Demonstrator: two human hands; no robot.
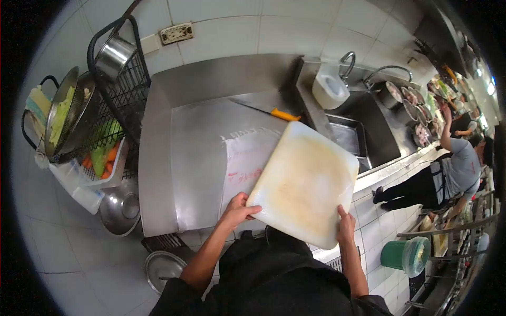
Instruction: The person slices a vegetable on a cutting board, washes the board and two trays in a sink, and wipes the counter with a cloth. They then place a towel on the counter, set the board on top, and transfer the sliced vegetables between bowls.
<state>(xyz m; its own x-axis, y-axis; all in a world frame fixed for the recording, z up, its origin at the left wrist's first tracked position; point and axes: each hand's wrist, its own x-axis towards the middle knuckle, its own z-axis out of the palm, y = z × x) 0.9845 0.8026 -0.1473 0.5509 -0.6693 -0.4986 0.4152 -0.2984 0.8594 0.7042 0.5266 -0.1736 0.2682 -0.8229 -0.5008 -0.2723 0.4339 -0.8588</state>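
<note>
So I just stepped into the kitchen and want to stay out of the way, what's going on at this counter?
A person holds a large white cutting board in both hands, left hand at its near-left corner, right hand on its near edge, tilted above the steel counter. A white cloth lies beneath it, and a yellow-handled knife lies behind. Beside the sink, another person works farther down the line.

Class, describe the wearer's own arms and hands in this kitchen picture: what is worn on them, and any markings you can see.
Both forearms are bare; the left hand and right hand wear no gloves. No rings, watch or markings are visible. A black garment covers the torso, its sleeves ending at about the elbows.
</note>
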